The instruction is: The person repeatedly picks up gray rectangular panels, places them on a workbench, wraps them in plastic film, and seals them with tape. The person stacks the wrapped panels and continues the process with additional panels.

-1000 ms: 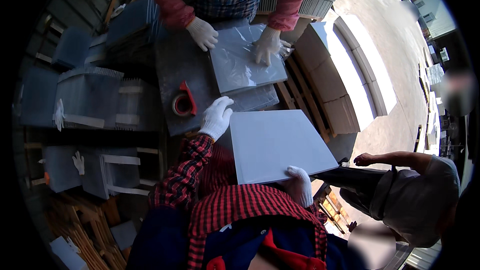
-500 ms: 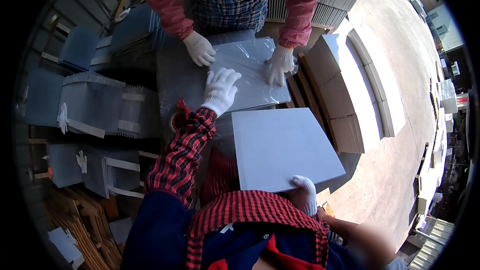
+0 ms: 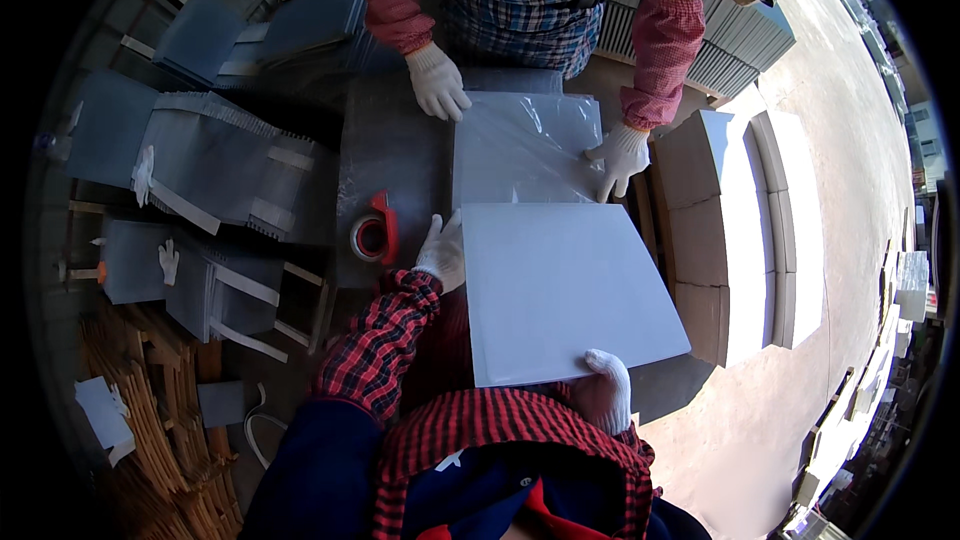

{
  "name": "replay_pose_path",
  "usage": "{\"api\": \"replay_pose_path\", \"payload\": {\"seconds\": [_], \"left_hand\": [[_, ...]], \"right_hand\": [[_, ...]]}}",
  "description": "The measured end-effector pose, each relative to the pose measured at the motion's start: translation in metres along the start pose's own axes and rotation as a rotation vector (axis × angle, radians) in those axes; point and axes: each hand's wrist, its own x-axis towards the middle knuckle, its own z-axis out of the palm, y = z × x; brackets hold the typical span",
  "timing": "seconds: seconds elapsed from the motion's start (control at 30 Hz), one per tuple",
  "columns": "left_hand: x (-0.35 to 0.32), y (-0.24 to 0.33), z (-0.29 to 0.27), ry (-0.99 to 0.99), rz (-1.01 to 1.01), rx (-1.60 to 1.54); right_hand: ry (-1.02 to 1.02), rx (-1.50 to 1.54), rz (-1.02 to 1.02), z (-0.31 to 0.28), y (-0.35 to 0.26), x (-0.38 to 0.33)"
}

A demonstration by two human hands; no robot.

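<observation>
A flat, pale grey panel [image 3: 570,290] lies tilted in front of me. My right hand [image 3: 608,392], in a white glove, is closed on its near edge with the thumb on top. At the panel's left edge is my left hand [image 3: 440,252], also gloved, its fingers partly hidden behind that edge. Beyond the panel, a stack covered in clear plastic film [image 3: 525,145] rests on the worktable [image 3: 395,165]. A co-worker opposite has a gloved hand [image 3: 437,82] at the stack's left corner and another [image 3: 622,158] at its right side.
A red tape dispenser [image 3: 378,230] sits on the table left of my hand. Stacks of grey panels [image 3: 215,155] with loose gloves stand at left, above brown boards [image 3: 165,420]. Pale stacked blocks [image 3: 710,240] stand at right. More sheets [image 3: 720,35] are stacked behind the co-worker.
My left hand has come back from the film-covered stack to the panel's left edge. My right hand keeps its hold. The view has shifted, and the tape dispenser now shows fully.
</observation>
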Motion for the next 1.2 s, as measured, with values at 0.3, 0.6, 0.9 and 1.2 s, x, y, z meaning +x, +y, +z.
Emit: {"api": "replay_pose_path", "payload": {"seconds": [0.3, 0.6, 0.9, 1.2], "left_hand": [[0.002, -0.013, 0.039, 0.047, -0.265, -0.77], [0.004, -0.004, 0.009, -0.088, -0.222, -0.212], [0.007, -0.001, -0.026, -0.346, -0.27, -0.266], [-0.012, 0.019, -0.036, -0.073, -0.503, -0.427]], "right_hand": [[-0.25, -0.041, 0.018, 0.037, -0.026, 0.083], [-0.226, 0.043, 0.066, 0.08, -0.042, 0.161], [-0.232, 0.18, 0.044, 0.097, -0.023, 0.2], [-0.339, -0.246, 0.436, 0.071, -0.003, 0.187]]}}
